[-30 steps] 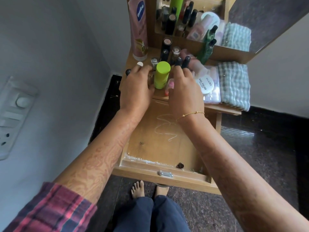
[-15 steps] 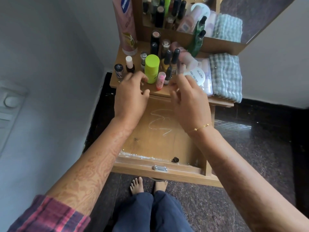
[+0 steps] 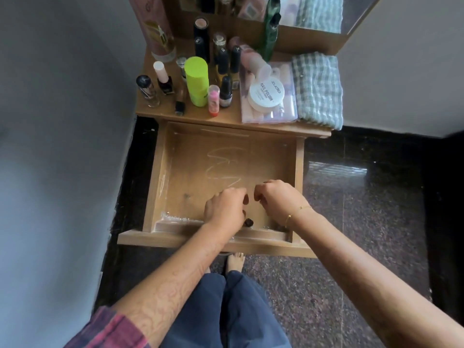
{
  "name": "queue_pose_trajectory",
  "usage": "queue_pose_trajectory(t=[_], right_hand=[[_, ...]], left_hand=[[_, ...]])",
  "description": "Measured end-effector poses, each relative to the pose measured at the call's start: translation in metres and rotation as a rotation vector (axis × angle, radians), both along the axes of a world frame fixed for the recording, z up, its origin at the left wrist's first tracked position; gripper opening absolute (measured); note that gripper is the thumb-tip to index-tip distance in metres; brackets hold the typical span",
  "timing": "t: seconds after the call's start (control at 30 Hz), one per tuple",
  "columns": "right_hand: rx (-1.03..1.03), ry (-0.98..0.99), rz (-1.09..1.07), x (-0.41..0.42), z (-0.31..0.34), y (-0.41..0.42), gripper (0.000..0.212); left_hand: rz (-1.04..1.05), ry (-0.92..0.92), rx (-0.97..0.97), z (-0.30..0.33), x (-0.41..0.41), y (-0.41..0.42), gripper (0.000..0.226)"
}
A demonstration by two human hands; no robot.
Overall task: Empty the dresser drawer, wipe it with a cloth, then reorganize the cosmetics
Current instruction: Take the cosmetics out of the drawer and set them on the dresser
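Below the crowded dresser top (image 3: 226,116), drawer (image 3: 226,156) pulled open and almost bare, emptying judged nearly finished; wiping and reorganizing not yet begun. Cosmetics (image 3: 195,81) stood upright on top, beside a nail polish tub (image 3: 266,93) and a folded checked cloth (image 3: 317,89). Chalky scribble and dust left on the drawer floor. Grey wall to one side, dark speckled floor beneath. Left hand (image 3: 224,209) and right hand (image 3: 276,199) lowered near the front edge, fingers curled, seemingly holding nothing, reaching toward a small dark item (image 3: 248,222).

Grey wall (image 3: 62,146) at left; dark speckled polished floor (image 3: 364,234) under dresser; mirror (image 3: 313,11) at rear
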State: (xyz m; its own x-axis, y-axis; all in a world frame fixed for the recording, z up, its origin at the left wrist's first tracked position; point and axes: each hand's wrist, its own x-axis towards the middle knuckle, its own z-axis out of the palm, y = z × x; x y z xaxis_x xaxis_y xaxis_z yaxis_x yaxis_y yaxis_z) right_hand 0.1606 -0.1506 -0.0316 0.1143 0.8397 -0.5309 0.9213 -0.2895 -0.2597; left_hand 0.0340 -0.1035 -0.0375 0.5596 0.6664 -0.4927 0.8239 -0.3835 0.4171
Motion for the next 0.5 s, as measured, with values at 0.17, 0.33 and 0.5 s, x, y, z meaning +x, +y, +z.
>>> queue_pose_trajectory(t=[0.17, 0.33, 0.5], right_hand=[[-0.250, -0.060, 0.130, 0.005, -0.014, -0.008, 0.024], [-0.369, -0.083, 0.171, -0.004, -0.022, -0.014, 0.027], [-0.411, -0.026, 0.125, -0.007, -0.025, -0.021, 0.029]], left_hand=[[-0.101, 0.132, -0.138, -0.013, 0.005, -0.005, 0.030], [-0.158, 0.167, -0.195, -0.021, 0.014, -0.013, 0.030], [-0.136, 0.193, -0.217, -0.027, 0.021, -0.020, 0.027]])
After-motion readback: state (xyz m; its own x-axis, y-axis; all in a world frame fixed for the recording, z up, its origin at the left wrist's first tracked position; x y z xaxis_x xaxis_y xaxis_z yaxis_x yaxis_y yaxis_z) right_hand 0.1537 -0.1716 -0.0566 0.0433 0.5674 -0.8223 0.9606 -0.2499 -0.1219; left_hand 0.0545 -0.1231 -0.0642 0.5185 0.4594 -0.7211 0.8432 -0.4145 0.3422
